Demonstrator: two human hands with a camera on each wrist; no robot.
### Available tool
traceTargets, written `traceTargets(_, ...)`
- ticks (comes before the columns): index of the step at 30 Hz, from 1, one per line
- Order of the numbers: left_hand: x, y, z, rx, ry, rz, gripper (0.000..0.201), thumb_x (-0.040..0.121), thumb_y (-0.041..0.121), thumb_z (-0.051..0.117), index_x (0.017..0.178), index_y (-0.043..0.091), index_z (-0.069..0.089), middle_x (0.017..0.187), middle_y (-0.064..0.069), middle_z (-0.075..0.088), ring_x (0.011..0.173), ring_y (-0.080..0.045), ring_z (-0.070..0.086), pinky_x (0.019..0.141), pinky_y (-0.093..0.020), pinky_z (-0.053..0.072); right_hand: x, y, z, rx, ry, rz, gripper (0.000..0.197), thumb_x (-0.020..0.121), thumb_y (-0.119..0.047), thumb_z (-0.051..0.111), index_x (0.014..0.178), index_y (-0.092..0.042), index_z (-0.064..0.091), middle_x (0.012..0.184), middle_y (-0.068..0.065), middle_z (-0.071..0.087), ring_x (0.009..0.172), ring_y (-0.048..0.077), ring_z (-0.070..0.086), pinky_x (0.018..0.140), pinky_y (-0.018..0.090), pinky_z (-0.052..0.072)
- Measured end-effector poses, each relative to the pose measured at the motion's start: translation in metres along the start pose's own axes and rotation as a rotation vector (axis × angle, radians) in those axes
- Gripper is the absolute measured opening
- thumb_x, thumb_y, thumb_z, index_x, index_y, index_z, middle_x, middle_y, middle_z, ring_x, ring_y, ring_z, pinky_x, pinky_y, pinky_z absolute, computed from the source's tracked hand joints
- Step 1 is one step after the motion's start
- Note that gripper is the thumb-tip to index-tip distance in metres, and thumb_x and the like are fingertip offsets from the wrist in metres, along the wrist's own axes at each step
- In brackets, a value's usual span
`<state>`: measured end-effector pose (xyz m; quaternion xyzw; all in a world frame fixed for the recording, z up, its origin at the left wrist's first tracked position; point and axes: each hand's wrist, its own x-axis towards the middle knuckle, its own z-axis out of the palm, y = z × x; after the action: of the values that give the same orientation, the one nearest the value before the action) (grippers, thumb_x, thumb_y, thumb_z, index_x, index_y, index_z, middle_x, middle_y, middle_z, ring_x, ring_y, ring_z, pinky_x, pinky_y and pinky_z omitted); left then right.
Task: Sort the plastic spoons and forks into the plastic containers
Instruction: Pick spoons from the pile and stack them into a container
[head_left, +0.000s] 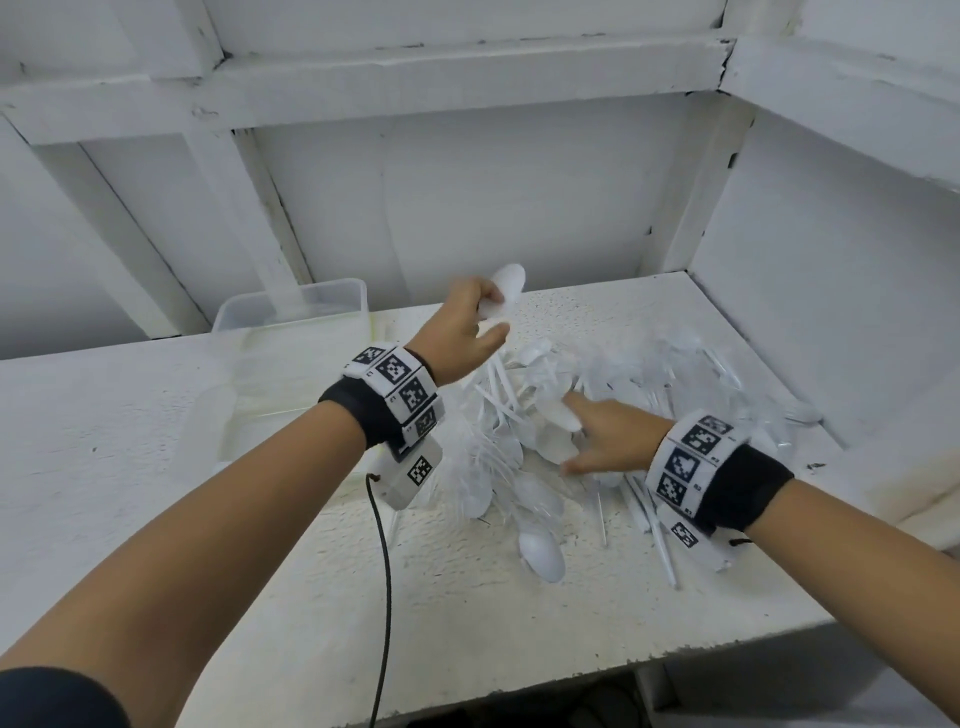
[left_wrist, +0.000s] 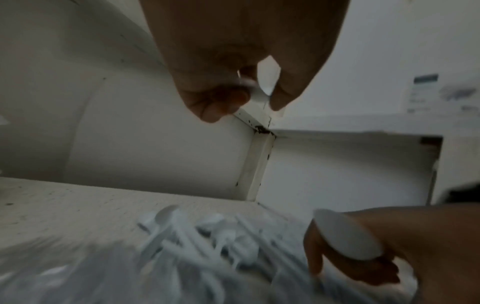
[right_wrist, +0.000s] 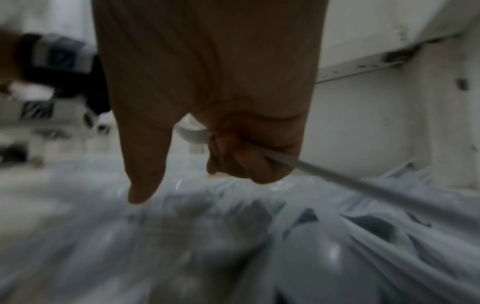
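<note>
A heap of white plastic spoons and forks (head_left: 613, 395) lies on the white shelf (head_left: 467, 623), blurred in both wrist views. My left hand (head_left: 467, 327) is raised over the heap's far left side and grips white spoons (head_left: 506, 291); their bowls stick up past the fingers (left_wrist: 215, 102). My right hand (head_left: 602, 431) is down in the heap and grips a white spoon (left_wrist: 348, 236) whose handle (right_wrist: 337, 176) runs out of its curled fingers (right_wrist: 241, 162). A clear plastic container (head_left: 296, 332) stands at the left, beside the heap.
The shelf sits in a white alcove, with the back wall (head_left: 467, 208) behind and a side wall (head_left: 831, 312) to the right. A loose white spoon (head_left: 543, 553) lies near the front edge. A black cable (head_left: 387, 597) hangs from my left wrist.
</note>
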<state>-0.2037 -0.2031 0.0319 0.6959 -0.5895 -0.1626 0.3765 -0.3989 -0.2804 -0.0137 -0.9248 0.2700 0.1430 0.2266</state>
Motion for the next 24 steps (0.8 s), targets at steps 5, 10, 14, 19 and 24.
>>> traceTargets(5,-0.011,-0.018,0.010,0.047,-0.051,-0.130,0.032,0.096,0.005,0.040,0.128,0.007,0.041,0.120,-0.009,0.047,0.063,-0.003,0.041,0.053,-0.005,0.035,0.005,0.002,0.021,-0.187,0.032,-0.002,0.022,0.091,-0.024,0.052,0.107,-0.009,0.055,0.106,0.009,0.061,0.097,0.026,0.059,0.081,0.035,0.047)
traceTargets(10,-0.019,-0.016,0.016,0.023,-0.103,-0.167,0.048,0.097,0.015,0.044,0.141,0.019,0.026,0.105,-0.007,0.050,0.083,-0.026,0.058,0.076,-0.027,0.043,-0.003,0.003,-0.010,-0.036,0.280,-0.119,0.020,0.091,-0.021,0.057,0.089,-0.002,0.062,0.085,0.003,0.046,0.081,0.021,0.050,0.069,0.027,0.033)
traceTargets(14,-0.019,-0.015,0.027,0.075,-0.133,-0.215,0.046,0.096,0.024,0.047,0.139,0.013,0.035,0.106,-0.010,0.059,0.095,-0.024,0.058,0.069,-0.022,0.040,-0.015,-0.014,-0.040,0.176,0.453,-0.134,0.028,0.093,-0.027,0.053,0.068,-0.016,0.045,0.072,-0.006,0.036,0.064,0.007,0.035,0.058,0.015,0.030)
traceTargets(19,-0.017,-0.005,0.044,-0.001,-0.148,-0.193,0.035,0.095,0.027,0.049,0.126,0.011,0.043,0.076,0.004,0.050,0.065,-0.008,0.047,0.054,-0.013,0.032,-0.012,-0.033,-0.049,1.020,0.651,-0.040,0.023,0.098,-0.022,0.045,0.082,-0.008,0.054,0.083,0.007,0.059,0.077,0.015,0.058,0.065,0.010,0.048)
traceTargets(24,-0.004,-0.005,0.048,-0.016,-0.070,-0.262,0.016,0.096,0.025,0.048,0.101,0.012,0.039,0.063,0.006,0.042,0.052,-0.006,0.037,0.046,-0.016,0.027,-0.010,-0.032,-0.051,1.451,0.782,0.007,0.032,0.101,-0.024,0.035,0.077,-0.009,0.050,0.069,0.008,0.064,0.066,0.023,0.067,0.075,0.040,0.054)
